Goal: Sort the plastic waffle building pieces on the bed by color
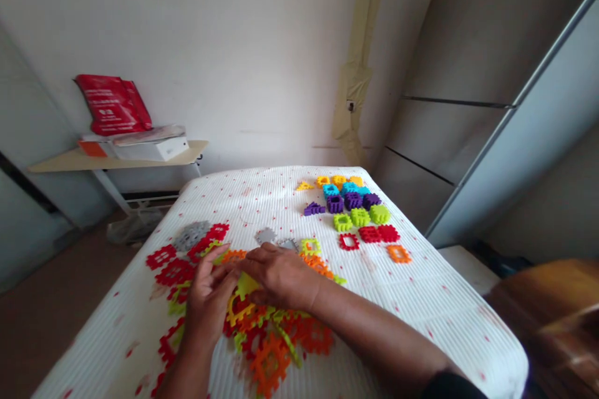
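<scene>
1. The left hand (210, 290) is raised over a loose pile, its fingers slightly bent and partly apart near the other hand; whether they pinch anything cannot be told.
2. The right hand (276, 274) reaches in from the right, fingers curved over a flat lime-green plastic piece (246, 285); its grip is partly hidden, so I cannot tell whether the fingers pinch it.
3. That piece lies between the two hands, above the pile.
4. Below them, orange notched plastic squares (271, 361) mix with red, yellow and lime ones.
5. Left of the pile lie red notched plastic squares (175, 271) and overlapping grey notched plastic pieces (191, 235).
6. Farther right, in rows by colour, stand yellow blocks (339, 181), blue blocks (349, 188), purple blocks (353, 201), lime blocks (360, 217) and red blocks (369, 234), with one orange square frame (392, 254) nearest.
7. A white ribbed cloth with red flecks (449, 305) covers the surface.
8. Beyond, a red plastic bag (112, 103) rests on boxes.
</scene>
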Demonstrator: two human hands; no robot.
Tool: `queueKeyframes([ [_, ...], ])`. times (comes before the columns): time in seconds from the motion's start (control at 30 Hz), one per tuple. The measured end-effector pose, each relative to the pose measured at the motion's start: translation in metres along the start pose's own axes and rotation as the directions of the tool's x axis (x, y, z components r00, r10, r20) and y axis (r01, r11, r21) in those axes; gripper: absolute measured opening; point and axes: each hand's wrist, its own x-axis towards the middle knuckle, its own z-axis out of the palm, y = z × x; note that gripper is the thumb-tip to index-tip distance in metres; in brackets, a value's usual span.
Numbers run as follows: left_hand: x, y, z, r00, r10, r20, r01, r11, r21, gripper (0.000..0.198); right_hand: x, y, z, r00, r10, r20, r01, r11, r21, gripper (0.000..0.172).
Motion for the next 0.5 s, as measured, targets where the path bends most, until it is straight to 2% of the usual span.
queueKeyframes([
  [0.17, -0.001, -0.001, 0.003, 1.0, -0.025, -0.003, 0.025, 1.0, -0.004, 0.079, -0.002, 0.0, 0.001, 1.0, -0.002, 0.023, 0.003, 0.999, -0.05, 0.044],
  [0.33, -0.003, -0.001, 0.003, 0.999, -0.036, 0.03, 0.037, 0.998, -0.042, 0.078, -0.005, 0.006, -0.006, 0.999, 0.027, 0.042, -0.023, 0.996, -0.087, 0.042],
  [0.4, -0.003, 0.0, 0.002, 0.999, -0.015, 0.029, 0.016, 0.999, -0.032, 0.076, -0.011, 0.019, -0.012, 0.998, 0.059, 0.021, -0.057, 0.996, -0.073, 0.046],
  [0.5, -0.002, 0.001, -0.001, 1.0, 0.029, 0.001, -0.029, 0.999, -0.027, 0.072, -0.033, 0.057, -0.029, 0.985, 0.164, -0.045, -0.166, 0.985, -0.041, 0.051],
])
